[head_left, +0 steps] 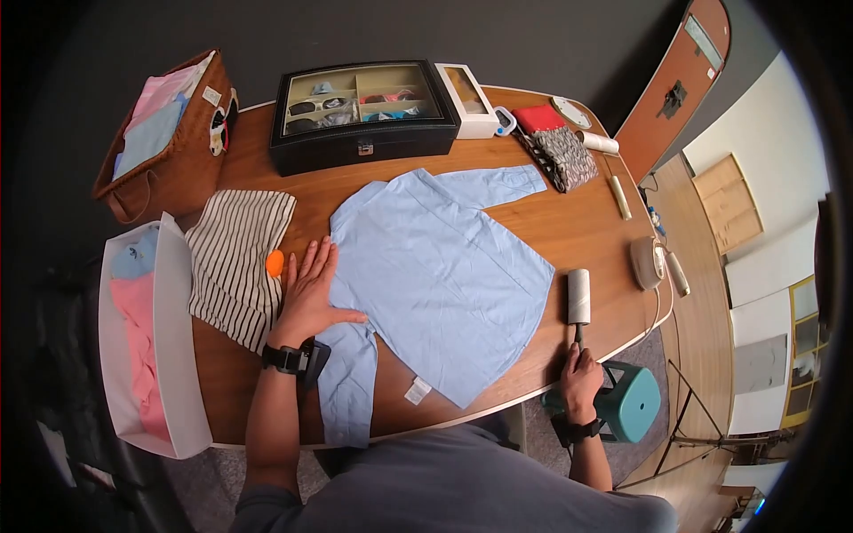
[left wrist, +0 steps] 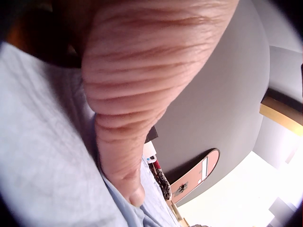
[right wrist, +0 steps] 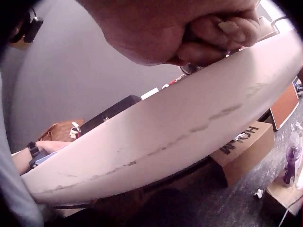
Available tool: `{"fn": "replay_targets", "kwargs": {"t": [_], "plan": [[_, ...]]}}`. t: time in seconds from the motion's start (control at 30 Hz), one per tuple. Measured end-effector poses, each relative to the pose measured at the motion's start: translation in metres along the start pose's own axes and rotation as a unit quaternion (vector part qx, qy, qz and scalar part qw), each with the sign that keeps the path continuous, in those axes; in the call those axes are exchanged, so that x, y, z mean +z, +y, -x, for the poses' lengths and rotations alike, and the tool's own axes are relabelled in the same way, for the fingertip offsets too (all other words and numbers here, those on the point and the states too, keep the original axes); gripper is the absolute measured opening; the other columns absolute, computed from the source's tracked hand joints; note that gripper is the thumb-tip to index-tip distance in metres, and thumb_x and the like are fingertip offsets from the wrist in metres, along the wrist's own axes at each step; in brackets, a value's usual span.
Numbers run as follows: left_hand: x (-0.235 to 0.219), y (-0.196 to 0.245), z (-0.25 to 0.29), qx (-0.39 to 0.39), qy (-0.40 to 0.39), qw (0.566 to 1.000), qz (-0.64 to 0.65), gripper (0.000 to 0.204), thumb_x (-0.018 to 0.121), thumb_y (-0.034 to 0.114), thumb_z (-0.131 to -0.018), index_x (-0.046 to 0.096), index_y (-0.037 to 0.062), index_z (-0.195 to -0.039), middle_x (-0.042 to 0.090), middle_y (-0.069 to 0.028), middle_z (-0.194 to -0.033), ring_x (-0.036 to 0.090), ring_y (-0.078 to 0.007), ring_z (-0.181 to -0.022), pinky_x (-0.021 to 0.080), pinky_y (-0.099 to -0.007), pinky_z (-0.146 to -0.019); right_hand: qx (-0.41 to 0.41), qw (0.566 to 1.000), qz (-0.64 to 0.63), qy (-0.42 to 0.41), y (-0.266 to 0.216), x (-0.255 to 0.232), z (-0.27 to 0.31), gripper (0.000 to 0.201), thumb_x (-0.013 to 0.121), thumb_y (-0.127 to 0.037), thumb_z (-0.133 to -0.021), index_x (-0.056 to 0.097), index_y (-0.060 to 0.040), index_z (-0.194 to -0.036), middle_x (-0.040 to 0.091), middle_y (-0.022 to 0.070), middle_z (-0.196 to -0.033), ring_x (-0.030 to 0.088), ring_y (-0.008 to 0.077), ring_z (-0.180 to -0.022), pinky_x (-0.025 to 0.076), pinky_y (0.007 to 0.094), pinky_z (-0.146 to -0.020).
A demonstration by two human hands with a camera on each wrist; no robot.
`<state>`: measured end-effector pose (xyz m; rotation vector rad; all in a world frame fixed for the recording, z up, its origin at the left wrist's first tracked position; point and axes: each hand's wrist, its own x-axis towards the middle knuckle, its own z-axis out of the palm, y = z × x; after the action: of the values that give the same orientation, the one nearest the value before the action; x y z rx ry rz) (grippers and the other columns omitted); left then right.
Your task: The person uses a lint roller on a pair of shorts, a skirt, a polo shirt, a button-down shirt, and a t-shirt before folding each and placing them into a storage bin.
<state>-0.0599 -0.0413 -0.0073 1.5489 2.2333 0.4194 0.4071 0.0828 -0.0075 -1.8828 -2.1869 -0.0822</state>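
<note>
A light blue long-sleeved shirt [head_left: 435, 275] lies spread out on the wooden table, one sleeve stretched toward the front edge. My left hand [head_left: 306, 298] rests on its left side with fingers straight and thumb spread. The left wrist view shows that thumb [left wrist: 122, 177] against the blue cloth. At the table's right front edge, my right hand [head_left: 582, 384] grips the dark handle of a lint roller [head_left: 578, 298], whose white roll lies over the tabletop. Curled fingers [right wrist: 213, 40] appear in the right wrist view, above the table's pale edge. Left of the shirt is a striped garment [head_left: 233, 258] with an orange round piece [head_left: 275, 263] beside my fingers.
A white box [head_left: 169, 355] of folded clothes stands at the left, with a brown basket [head_left: 178, 169] behind it. The black glasses case [head_left: 355, 151] sits at the back beside a white box [head_left: 480, 124]. Folded patterned cloth [head_left: 564, 160] lies back right. A teal stool [head_left: 635, 400] stands below.
</note>
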Motion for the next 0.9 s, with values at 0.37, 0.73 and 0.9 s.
{"fn": "replay_targets", "kwargs": {"t": [0.37,0.73,0.9], "plan": [[0.002,-0.003,0.001,0.009,0.021,1.0,-0.019,0.136,0.085,0.062,-0.054,0.016,0.0026,-0.155,0.014,-0.0129,-0.163,0.007,-0.026,-0.152,0.0,-0.0491,-0.121,-0.129,0.989,-0.066,-0.021,-0.053,0.003,-0.007,0.035,0.054,-0.027,-0.098,0.053,-0.0016,-0.074,0.055,0.0273,-0.058,0.058,0.0462,-0.055,0.044,0.0526,-0.05],[0.002,-0.002,0.001,0.008,0.019,1.0,-0.012,0.135,0.086,0.061,-0.054,0.018,0.0021,-0.155,0.013,-0.0126,-0.163,0.007,-0.0258,-0.152,0.0,-0.0488,-0.121,-0.2,0.965,-0.159,-0.063,-0.053,-0.019,0.01,0.034,0.055,-0.029,-0.097,0.05,-0.0029,-0.076,0.051,0.0213,-0.052,0.056,0.0427,-0.05,0.042,0.0472,-0.045],[0.003,-0.002,0.001,0.008,0.017,1.0,-0.016,0.135,0.086,0.06,-0.054,0.018,0.0019,-0.154,0.014,-0.012,-0.163,0.007,-0.0253,-0.152,0.0,-0.0484,-0.122,-0.356,0.909,-0.162,-0.144,-0.088,-0.033,0.056,0.03,0.063,-0.031,-0.091,0.055,-0.0063,-0.076,0.056,0.0137,-0.055,0.058,0.0336,-0.047,0.044,0.0428,-0.046]]}}
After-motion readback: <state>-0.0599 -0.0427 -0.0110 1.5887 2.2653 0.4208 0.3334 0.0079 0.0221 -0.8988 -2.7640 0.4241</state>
